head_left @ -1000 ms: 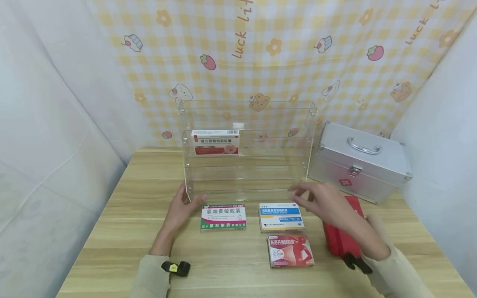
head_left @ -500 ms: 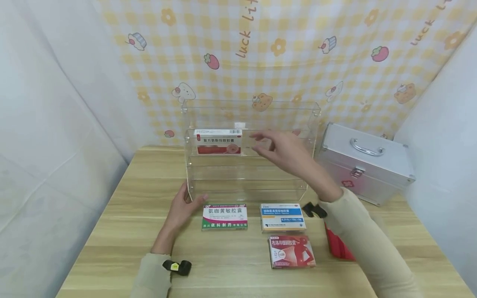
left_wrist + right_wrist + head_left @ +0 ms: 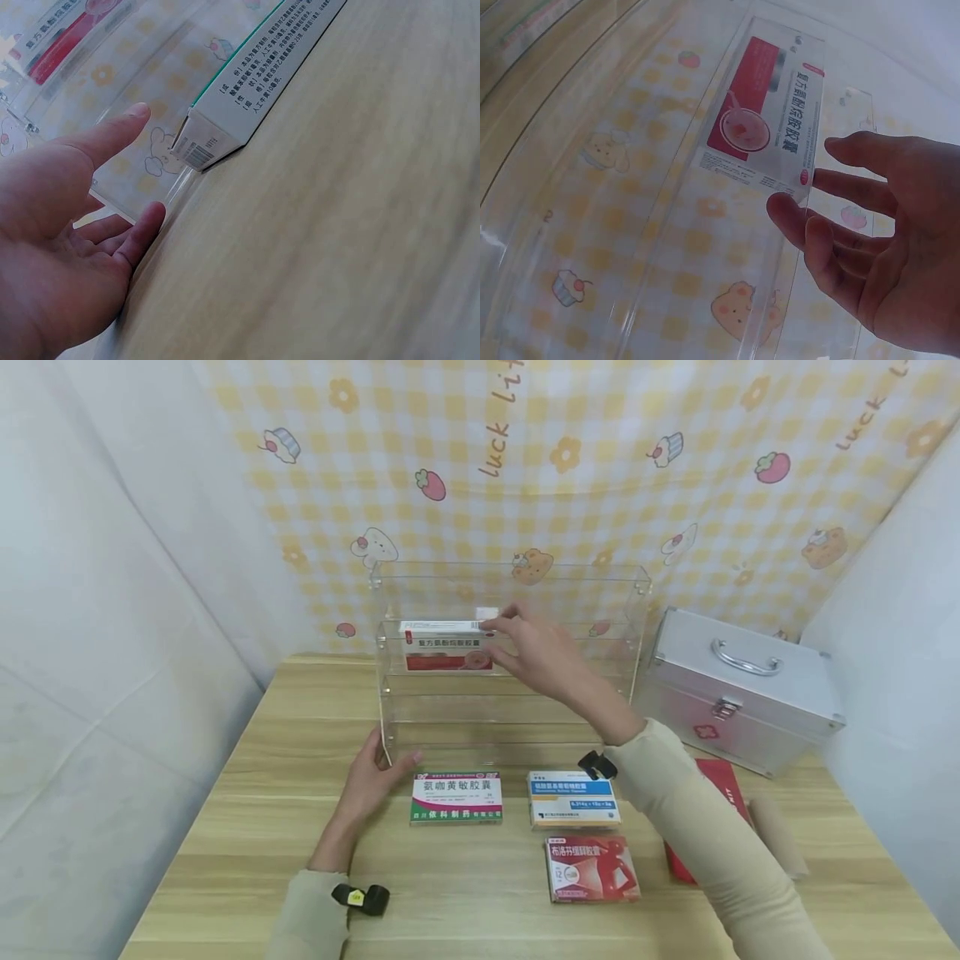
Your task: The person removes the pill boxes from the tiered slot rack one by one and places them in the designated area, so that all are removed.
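A clear acrylic tiered rack (image 3: pixel 510 710) stands at the back of the table. On one of its upper tiers sits a white and red medicine box (image 3: pixel 442 652), at the left. My right hand (image 3: pixel 543 652) is at that box's right end, fingertips by its top corner, fingers loosely bent; in the right wrist view no firm pinch shows. My left hand (image 3: pixel 369 787) is at the rack's lower left corner, fingers behind the side panel and thumb (image 3: pixel 120 135) stretched out in front. Close to that thumb lies a green and white medicine box (image 3: pixel 456 798).
A blue and white medicine box (image 3: pixel 573 799) and a red medicine box (image 3: pixel 592 869) lie on the wooden table (image 3: pixel 450 918). To the right are a silver first-aid case (image 3: pixel 738 693), a red pouch (image 3: pixel 716 777), partly under the right sleeve, and a beige roll (image 3: pixel 776 837).
My right hand has risen from beside the blue and white box to the upper tier, then moved left to the white and red box. The left hand stays at the rack's corner.
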### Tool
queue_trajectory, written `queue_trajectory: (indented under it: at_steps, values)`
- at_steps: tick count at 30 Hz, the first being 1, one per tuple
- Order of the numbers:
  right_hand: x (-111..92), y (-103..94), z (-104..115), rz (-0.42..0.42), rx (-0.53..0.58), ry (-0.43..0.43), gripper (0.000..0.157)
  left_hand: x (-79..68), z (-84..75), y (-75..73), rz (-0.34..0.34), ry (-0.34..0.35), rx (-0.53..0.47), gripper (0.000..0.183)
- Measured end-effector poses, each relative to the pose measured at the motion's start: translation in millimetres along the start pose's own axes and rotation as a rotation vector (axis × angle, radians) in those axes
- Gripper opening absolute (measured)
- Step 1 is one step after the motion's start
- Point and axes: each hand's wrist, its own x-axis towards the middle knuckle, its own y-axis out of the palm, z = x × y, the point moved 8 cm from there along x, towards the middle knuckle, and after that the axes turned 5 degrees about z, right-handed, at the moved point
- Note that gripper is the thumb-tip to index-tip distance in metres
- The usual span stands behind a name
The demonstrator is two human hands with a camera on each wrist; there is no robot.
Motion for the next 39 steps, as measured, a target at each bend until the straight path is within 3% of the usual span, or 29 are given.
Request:
queue_trajectory:
  at_steps: [8,13,24,30,39]
  values:
    - [1,-5.7,-10,-0.022,0.044,0.045,0.036,3.7,15.8,-4.3,-0.034,-0.011,0.059,0.089]
    - [7,1.6,-12,0.038,0.066,0.061,0.037,2.8,16.6,-4.0,-0.033,-0.009,0.048,0.088]
    - [10,8.7,-22,0.128,0.264,0.189,0.035,2.9,15.2,-2.5,-0.028,-0.007,0.052,0.088]
    - [10,5.7,-27,0.127,0.398,0.288,0.028,3.6,15.3,-1.7,-0.03,-0.01,0.06,0.088]
    - [9,0.1,-29,0.071,0.459,0.287,0.025,5.5,15.4,-1.8,-0.031,0.0,0.064,0.088]
